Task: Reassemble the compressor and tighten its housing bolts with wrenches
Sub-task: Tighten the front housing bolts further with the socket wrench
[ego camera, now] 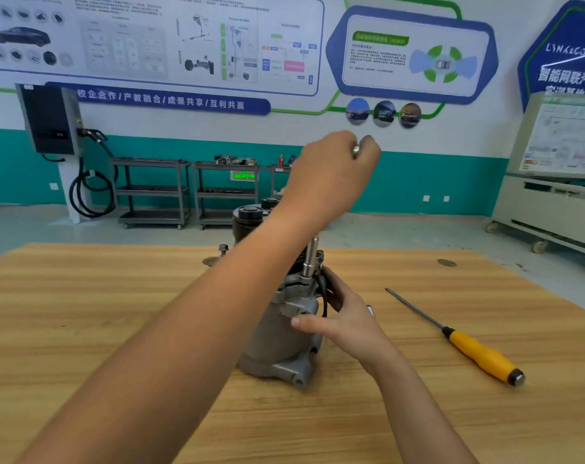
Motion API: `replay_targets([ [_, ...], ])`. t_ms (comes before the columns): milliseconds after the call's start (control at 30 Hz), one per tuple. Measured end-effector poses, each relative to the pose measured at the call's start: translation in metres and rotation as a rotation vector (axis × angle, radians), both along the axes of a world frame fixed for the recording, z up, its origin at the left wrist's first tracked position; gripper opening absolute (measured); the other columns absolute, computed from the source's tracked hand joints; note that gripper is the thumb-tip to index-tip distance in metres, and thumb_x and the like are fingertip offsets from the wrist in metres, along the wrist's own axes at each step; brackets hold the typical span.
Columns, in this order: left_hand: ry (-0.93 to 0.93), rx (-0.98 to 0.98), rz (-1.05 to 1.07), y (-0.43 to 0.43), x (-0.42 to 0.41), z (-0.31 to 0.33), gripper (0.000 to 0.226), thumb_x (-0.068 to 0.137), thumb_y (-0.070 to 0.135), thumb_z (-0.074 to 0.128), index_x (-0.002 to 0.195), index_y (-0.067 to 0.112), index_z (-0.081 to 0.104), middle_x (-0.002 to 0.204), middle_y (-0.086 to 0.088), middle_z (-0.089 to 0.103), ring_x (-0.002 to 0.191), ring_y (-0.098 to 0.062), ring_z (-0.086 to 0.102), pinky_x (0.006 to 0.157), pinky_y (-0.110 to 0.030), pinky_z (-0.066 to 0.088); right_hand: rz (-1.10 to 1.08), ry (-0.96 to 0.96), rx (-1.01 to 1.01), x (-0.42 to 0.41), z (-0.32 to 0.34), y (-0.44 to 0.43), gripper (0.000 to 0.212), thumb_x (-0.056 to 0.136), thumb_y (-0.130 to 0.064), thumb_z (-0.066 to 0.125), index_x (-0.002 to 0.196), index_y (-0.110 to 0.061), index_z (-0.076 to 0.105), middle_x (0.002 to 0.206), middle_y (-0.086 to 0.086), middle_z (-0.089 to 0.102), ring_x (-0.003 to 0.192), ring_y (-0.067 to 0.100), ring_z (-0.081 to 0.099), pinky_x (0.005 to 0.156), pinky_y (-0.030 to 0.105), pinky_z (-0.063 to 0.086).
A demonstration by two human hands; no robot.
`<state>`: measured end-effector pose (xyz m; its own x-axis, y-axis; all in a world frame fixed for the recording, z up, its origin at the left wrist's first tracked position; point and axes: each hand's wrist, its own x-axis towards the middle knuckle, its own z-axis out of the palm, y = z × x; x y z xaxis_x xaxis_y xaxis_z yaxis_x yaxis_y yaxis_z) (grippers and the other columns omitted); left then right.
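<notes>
Compressor point(277, 336) stands upright near the middle of the wooden table point(83, 329). The left hand point(331, 175) is raised above it, fingers curled tight round a metal handle end, probably the top of the wrench point(309, 259) whose shaft drops onto a housing bolt. The right hand point(348, 316) clasps the housing's upper flange, thumb pressed along its side, I judge to stop the body turning. 1 loose bolt point(223, 248) and a dark pulley part point(247, 212) sit just behind, by the far edge. A yellow screwdriver point(478, 353) lies well apart on the right, so the raised handle should swing freely.
</notes>
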<state>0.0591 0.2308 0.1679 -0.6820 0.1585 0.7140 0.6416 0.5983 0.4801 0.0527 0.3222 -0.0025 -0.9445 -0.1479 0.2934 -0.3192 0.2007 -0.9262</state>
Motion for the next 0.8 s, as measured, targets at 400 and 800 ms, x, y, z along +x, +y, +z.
replay_targets([
  [400, -0.415, 0.428, -0.593, -0.021, -0.020, -0.002, 0.050, 0.091, 0.019, 0.045, 0.043, 0.024, 0.029, 0.043, 0.005, 0.019, 0.039, -0.012, 0.011, 0.040, -0.017, 0.013, -0.003, -0.013, 0.020, -0.006, -0.005, 0.005, 0.085, 0.061, -0.017, 0.087, 0.122, -0.046, 0.035, 0.108, -0.040, 0.046, 0.092, -0.032, 0.043, 0.072, -0.004, 0.038],
  [800, 0.070, -0.267, 0.039, -0.026, 0.011, 0.015, 0.036, 0.095, 0.022, 0.035, 0.077, 0.003, 0.059, 0.067, -0.007, 0.054, 0.061, -0.022, 0.049, 0.054, -0.029, 0.035, -0.037, -0.022, 0.005, -0.003, -0.004, 0.001, 0.094, 0.062, -0.021, 0.086, 0.139, -0.034, 0.034, 0.110, -0.036, 0.045, 0.103, -0.019, 0.044, 0.079, 0.001, 0.036],
])
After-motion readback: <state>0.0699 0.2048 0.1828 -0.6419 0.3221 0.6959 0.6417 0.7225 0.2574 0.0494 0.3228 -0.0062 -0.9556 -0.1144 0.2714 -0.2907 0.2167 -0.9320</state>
